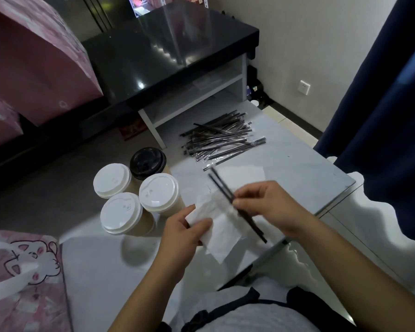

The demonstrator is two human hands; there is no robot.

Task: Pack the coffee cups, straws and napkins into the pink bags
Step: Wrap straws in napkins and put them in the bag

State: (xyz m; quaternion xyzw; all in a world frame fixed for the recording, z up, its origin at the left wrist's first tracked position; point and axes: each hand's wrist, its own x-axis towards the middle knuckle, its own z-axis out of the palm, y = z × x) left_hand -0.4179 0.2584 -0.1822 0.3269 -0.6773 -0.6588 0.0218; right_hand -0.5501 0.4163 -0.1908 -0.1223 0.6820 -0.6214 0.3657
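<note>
The right hand pinches two black straws between thumb and fingertips, and the straws stand tilted above the table. The left hand grips a white napkin with the thumb on top; the straws cross over this napkin. Just beyond the hands, another napkin lies flat on the table, and behind it lies a pile of wrapped straws. To the left stand four coffee cups, three with white lids and one with a black lid. A pink bag lies at the near left corner.
</note>
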